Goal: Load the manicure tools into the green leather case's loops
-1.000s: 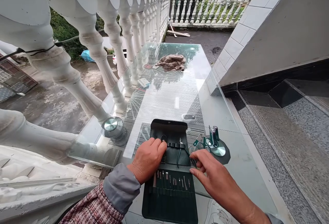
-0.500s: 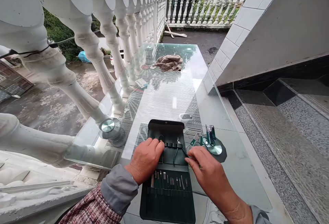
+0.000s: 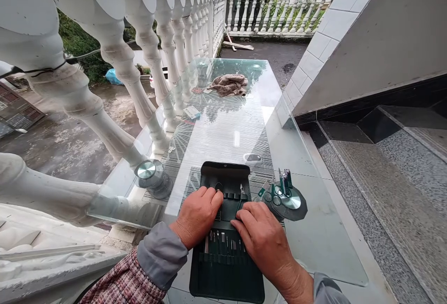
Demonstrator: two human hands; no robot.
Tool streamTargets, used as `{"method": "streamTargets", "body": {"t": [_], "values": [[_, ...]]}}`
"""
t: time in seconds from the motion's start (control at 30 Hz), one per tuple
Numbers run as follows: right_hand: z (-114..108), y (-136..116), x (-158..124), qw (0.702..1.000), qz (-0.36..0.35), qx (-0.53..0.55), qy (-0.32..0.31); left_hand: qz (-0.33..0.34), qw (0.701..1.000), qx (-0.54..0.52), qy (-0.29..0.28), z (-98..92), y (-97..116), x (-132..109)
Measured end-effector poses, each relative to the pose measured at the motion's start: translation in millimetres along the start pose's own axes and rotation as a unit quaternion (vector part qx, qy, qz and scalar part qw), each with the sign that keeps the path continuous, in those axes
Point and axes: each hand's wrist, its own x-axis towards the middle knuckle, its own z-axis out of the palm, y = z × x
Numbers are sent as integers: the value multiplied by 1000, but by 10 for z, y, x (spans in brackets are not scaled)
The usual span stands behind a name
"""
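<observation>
A dark green manicure case [image 3: 226,278] lies unfolded on the glass table, with several slim metal tools [image 3: 223,243] tucked in a row in its lower half. My left hand [image 3: 199,213] is closed over the left edge of the case, beside a nail clipper [image 3: 218,214] partly hidden by the fingers. Cuticle nippers [image 3: 242,189] sit under an elastic loop in the upper half, jaws pointing away from me. The fingers of my right hand [image 3: 261,232] are closed at the nippers' handles, covering most of them.
Small scissors [image 3: 275,197] and nail clippers [image 3: 287,180] lie on the glass table [image 3: 324,248] to the right. A white oval object [image 3: 252,157] is beyond the case. Further off are a small box [image 3: 192,112] and a crumpled brown cloth [image 3: 228,85]. A balustrade [image 3: 118,71] runs along the left.
My right hand has moved left, from the case's right edge onto the handles of the nippers. My left hand has stayed in place on the case.
</observation>
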Motion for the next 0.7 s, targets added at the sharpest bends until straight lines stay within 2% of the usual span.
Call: {"method": "streamTargets", "body": {"t": [0.17,0.27,0.43,0.57,0.7], "values": [[16,65,35,999,12,-39,25,-2,1000,-1,1,9,6,1],[-8,119,48,999,23,-25,23,-5,1000,1,3,23,4,0],[-120,274,22,996,76,-26,48,-6,1000,5,-6,33,-9,-10],[-132,328,-22,992,108,-60,21,-4,1000,7,-13,24,-9,-5],[-52,250,-23,989,105,-99,15,2,1000,12,-10,15,-3,7]]}}
